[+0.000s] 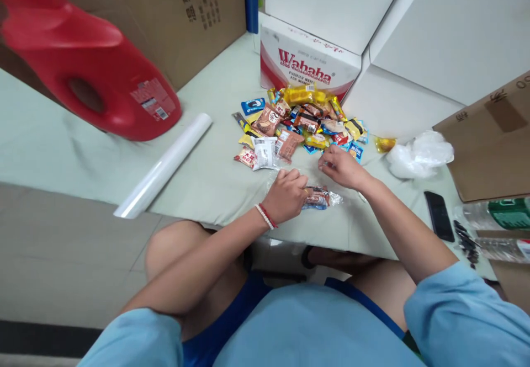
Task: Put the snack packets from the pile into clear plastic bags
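On my feed the bag (334,198), crinkled and clear around brown and blue packets (316,196), runs under my left hand (287,195) and out rightward; those fingers are curled tight on it, tips hidden. My right hand (340,166) bunches beside the snacks (296,121); I can't tell whether it pinches anything.

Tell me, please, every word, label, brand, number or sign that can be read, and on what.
"Wahaha": white-and-red box.
"PURIFIED WATER": same box, below the brand.
Too small or blurred to read reliably: print on red jug, left carton, right carton, snack packets, bottles.
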Demonstrator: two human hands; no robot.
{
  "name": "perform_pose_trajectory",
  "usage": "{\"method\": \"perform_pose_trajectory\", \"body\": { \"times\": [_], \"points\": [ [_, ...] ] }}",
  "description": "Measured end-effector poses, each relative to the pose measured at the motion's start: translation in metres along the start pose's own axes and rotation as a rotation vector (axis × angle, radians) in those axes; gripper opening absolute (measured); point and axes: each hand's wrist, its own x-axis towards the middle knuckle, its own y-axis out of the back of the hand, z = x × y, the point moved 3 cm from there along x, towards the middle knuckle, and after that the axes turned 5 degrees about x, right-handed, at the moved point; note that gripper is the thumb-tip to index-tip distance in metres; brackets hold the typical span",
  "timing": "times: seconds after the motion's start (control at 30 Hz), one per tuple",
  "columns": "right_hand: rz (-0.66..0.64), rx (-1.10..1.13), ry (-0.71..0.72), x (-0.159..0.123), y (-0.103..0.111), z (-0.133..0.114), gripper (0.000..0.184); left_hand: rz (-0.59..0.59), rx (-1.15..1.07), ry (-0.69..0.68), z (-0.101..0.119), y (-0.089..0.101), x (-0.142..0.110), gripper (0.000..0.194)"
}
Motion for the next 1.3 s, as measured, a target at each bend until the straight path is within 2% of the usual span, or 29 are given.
{"method": "perform_pose_trajectory", "body": {
  "times": [0.1,0.2,0.27,0.37,0.47,0.5,0.57,0.73,0.8,0.87,0.93,1.0,1.07,1.1,1.17,1.3],
  "points": [
    [0.026,0.012,0.030,-0.035,-0.004,-0.027,0.024,0.018,0.010,0.037,0.003,-0.003,-0.002,0.032],
    [0.021,0.073,0.065,-0.068,-0.024,-0.044,0.037,0.033,-0.015,0.106,-0.001,-0.004,-0.007,0.032],
    [-0.018,0.130,0.102,-0.083,-0.041,-0.047,0.044,0.057,-0.065,0.176,-0.012,-0.001,-0.011,0.025],
    [-0.039,0.205,0.126,-0.092,-0.057,-0.044,0.047,0.164,-0.231,0.351,-0.038,0.005,-0.018,0.014],
    [-0.023,0.229,0.094,-0.090,-0.062,-0.040,0.044,0.305,-0.419,0.621,-0.065,0.007,-0.021,0.011],
    [-0.025,0.223,0.084,-0.089,-0.063,-0.039,0.043,0.310,-0.466,0.688,-0.071,0.006,-0.020,0.015],
    [-0.031,0.198,0.075,-0.086,-0.064,-0.039,0.042,0.235,-0.513,0.738,-0.074,0.002,-0.018,0.029],
    [0.005,0.186,0.061,-0.087,-0.069,-0.038,0.046,-0.169,-0.268,0.612,-0.057,0.005,-0.024,0.046],
    [0.038,0.217,0.068,-0.089,-0.071,-0.036,0.047,-0.283,-0.291,0.594,-0.049,0.011,-0.030,0.042],
    [0.052,0.238,0.083,-0.089,-0.074,-0.036,0.047,-0.261,-0.516,0.621,-0.042,0.017,-0.033,0.033],
    [0.052,0.246,0.095,-0.088,-0.077,-0.036,0.044,-0.151,-0.858,0.654,-0.033,0.018,-0.029,0.026],
    [0.061,0.241,0.102,-0.086,-0.079,-0.038,0.040,-0.035,-1.159,0.710,-0.022,0.012,-0.020,0.021],
    [0.076,0.228,0.117,-0.085,-0.079,-0.041,0.039,0.031,-1.327,0.762,-0.010,0.002,-0.010,0.024],
    [0.084,0.221,0.125,-0.086,-0.079,-0.043,0.040,0.045,-1.349,0.758,-0.004,-0.003,-0.006,0.030],
    [0.097,0.217,0.134,-0.090,-0.077,-0.046,0.043,0.035,-1.271,0.665,0.007,-0.010,0.000,0.041],
    [0.103,0.302,0.110,-0.107,-0.069,-0.042,0.041,0.024,-0.910,0.394,0.021,-0.018,-0.001,0.039]
  ]
}}
